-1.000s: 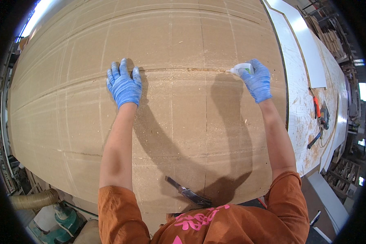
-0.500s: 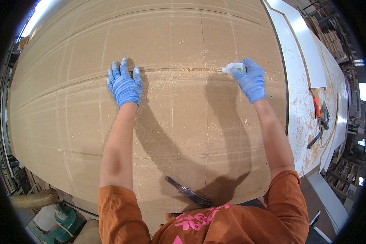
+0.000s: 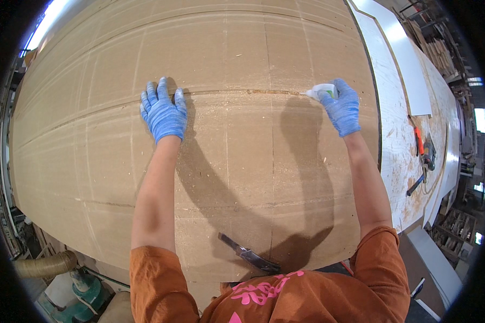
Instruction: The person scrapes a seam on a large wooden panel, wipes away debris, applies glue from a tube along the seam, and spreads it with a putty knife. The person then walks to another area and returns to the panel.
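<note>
My right hand (image 3: 341, 109), in a blue-and-white glove, is closed round a small white glue bottle (image 3: 323, 90) with a bit of green on it. The bottle lies tilted, its thin nozzle pointing left and down onto a groove (image 3: 277, 92) that runs across a large brown board (image 3: 242, 156). A darker, wet-looking or rough stretch of the groove trails to the left of the nozzle. My left hand (image 3: 165, 114), gloved alike, rests flat on the board beside the groove with its fingers spread, holding nothing.
A knife-like tool with a dark wrapped handle (image 3: 258, 260) lies on the board near my body. To the right, a white sawdust-covered surface (image 3: 396, 156) carries an orange-handled tool (image 3: 418, 141) and a power tool (image 3: 429, 153). A ribbed hose (image 3: 46, 265) and green machine (image 3: 86, 290) stand lower left.
My right hand has slid a little to the right along the groove with the glue bottle. The dark stretch behind the nozzle is longer. My left hand has barely moved.
</note>
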Action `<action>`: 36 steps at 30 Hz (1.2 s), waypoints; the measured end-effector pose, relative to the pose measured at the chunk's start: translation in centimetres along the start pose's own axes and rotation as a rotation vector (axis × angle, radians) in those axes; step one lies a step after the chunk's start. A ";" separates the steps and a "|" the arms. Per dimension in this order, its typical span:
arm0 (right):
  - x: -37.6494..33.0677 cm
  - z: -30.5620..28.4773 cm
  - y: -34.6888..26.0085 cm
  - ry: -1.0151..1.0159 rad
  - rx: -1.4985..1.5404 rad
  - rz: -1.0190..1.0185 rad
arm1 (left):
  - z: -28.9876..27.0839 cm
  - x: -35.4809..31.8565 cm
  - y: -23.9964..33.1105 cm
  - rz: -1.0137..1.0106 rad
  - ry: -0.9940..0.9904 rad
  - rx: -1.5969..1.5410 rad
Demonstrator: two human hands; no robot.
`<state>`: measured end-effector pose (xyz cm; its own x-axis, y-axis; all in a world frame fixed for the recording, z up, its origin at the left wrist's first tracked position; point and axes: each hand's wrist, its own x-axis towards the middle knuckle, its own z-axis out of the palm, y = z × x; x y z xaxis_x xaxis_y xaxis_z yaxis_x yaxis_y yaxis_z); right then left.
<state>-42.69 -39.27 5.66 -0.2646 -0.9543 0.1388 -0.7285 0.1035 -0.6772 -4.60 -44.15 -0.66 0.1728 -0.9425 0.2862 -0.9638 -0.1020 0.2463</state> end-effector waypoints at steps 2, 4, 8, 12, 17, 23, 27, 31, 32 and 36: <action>0.0 -0.2 -0.1 0.004 0.010 -0.016 | 0.0 0.0 -0.1 -0.002 0.003 0.002; 0.0 -0.3 0.2 0.007 0.022 -0.004 | 0.1 0.0 -0.1 -0.001 0.010 0.003; 0.1 -0.4 1.5 0.040 0.003 0.005 | 0.3 0.0 0.0 0.008 0.020 -0.013; 0.0 -0.6 1.4 0.040 0.020 -0.001 | 0.1 0.0 -0.2 0.004 0.014 -0.004; -0.1 -1.0 1.8 0.051 0.019 0.006 | 0.2 0.0 -0.2 0.010 0.025 -0.007; -0.1 -1.6 2.3 0.090 -0.029 -0.035 | 0.0 0.0 0.0 0.003 0.014 -0.001; -0.5 -2.3 1.9 0.092 -0.047 -0.017 | 0.0 -0.1 0.0 0.009 0.027 0.011; -0.6 -2.6 2.2 0.093 0.024 -0.014 | 0.1 0.0 0.0 0.008 0.025 0.001; -0.6 -2.6 2.3 0.093 0.032 -0.016 | 0.1 0.0 0.0 0.008 0.024 0.000; -0.5 -2.5 2.3 0.098 -0.014 -0.013 | 0.0 0.0 0.0 0.003 0.020 0.002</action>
<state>-45.85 -37.85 5.86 -0.3147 -0.9238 0.2182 -0.7408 0.0954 -0.6649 -4.57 -44.15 -0.71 0.1738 -0.9363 0.3052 -0.9648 -0.0998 0.2433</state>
